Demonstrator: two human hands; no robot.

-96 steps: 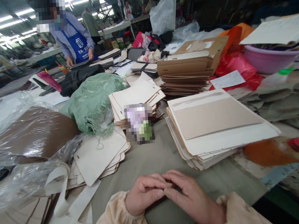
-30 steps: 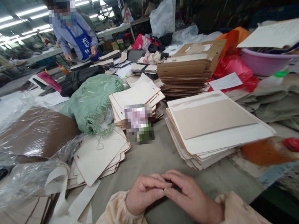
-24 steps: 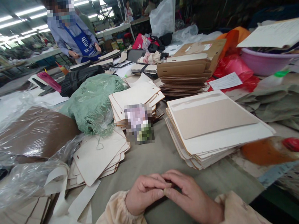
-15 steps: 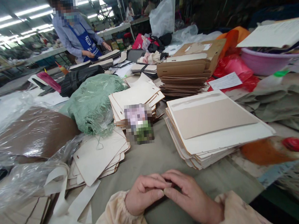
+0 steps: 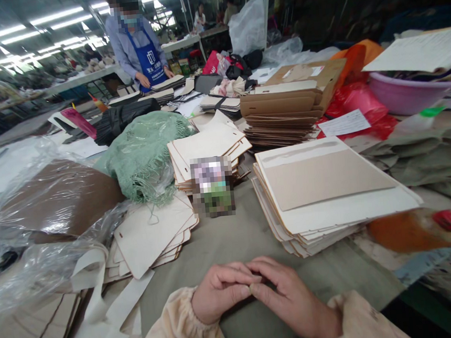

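Observation:
My left hand [image 5: 225, 291] and my right hand [image 5: 287, 294] rest together at the near edge of a grey-green cloth [image 5: 232, 244]. Their fingertips meet; on each hand the fingers are bent and pressed together, with no object showing in them. Ahead and to the right of them lies a stack of pale cut panels [image 5: 332, 215], with a beige piece [image 5: 328, 173] on top. To the left, slotted pale panels [image 5: 151, 228] are fanned out. Beyond the cloth, a further pile of pale panels [image 5: 203, 147] stands behind a small blurred-out object [image 5: 212, 188].
On the left are plastic-wrapped brown material [image 5: 60, 196], a green fringed cloth [image 5: 140, 150] and pale strips [image 5: 117, 304]. A red-capped bottle [image 5: 408, 231] lies at right. Brown panels [image 5: 282, 114] are stacked farther back. A co-worker in a blue apron [image 5: 148, 60] handles panels across the table.
The view has shifted slightly, so things sit a little farther right in the picture. The co-worker appears more upright. My hands keep the same pose, fingertips together.

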